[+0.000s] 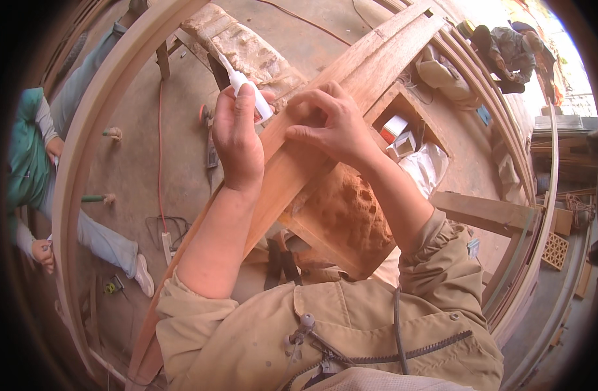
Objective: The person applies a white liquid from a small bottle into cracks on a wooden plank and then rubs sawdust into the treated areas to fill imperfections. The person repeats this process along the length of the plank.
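Observation:
My left hand (239, 140) is closed around a white squeeze bottle (238, 79) with a long thin nozzle. The nozzle points up and away to the left. My right hand (335, 124) rests on a long reddish-brown wooden board (289, 171), its fingers curled toward the thumb. Whatever may be between those fingertips is hidden or too small to name. The board slants from the lower left to the far right, beneath both hands.
A wooden box (442, 140) with small cartons stands right of the board, near a heap of reddish sawdust (351, 208). A person in a green top (28, 150) is at left; another person (512, 57) crouches far right. Curved wooden rails (84, 124) flank me.

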{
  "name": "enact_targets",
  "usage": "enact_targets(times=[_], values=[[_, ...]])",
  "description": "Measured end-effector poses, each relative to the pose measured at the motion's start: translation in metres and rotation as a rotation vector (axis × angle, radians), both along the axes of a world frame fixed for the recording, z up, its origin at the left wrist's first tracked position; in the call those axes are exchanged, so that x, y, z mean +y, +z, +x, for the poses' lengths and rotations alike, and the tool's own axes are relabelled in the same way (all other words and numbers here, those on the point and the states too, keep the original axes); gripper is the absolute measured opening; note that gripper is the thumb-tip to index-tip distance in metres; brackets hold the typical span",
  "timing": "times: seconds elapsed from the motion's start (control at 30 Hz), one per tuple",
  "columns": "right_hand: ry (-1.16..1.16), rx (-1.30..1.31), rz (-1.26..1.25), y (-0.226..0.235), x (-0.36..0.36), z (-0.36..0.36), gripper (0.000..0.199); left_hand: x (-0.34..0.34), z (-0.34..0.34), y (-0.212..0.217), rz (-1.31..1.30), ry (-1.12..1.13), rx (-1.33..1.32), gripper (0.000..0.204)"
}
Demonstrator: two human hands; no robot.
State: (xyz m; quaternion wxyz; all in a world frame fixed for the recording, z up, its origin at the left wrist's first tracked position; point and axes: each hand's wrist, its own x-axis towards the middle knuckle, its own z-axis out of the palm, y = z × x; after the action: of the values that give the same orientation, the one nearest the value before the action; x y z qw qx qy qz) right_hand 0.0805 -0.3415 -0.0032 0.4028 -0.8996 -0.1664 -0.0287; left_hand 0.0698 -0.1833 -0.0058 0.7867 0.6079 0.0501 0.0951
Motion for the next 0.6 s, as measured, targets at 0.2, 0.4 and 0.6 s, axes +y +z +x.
enact_targets(times=[0.2,0.4,0.6], values=[[-0.131,0.370,0.665,0.008,-0.009,-0.009,0.029,-0.008,-0.005,0.004,-0.013,-0.076,-0.137,0.029],[-0.025,0.737,1.314,0.017,0.012,-0.052,0.039,-0.012,-0.018,0.004,-0.071,-0.484,-0.230,0.030],[0.013,1.046,1.611,0.015,0.004,-0.069,0.041,-0.009,-0.016,0.004,0.309,-0.506,-0.389,0.040]])
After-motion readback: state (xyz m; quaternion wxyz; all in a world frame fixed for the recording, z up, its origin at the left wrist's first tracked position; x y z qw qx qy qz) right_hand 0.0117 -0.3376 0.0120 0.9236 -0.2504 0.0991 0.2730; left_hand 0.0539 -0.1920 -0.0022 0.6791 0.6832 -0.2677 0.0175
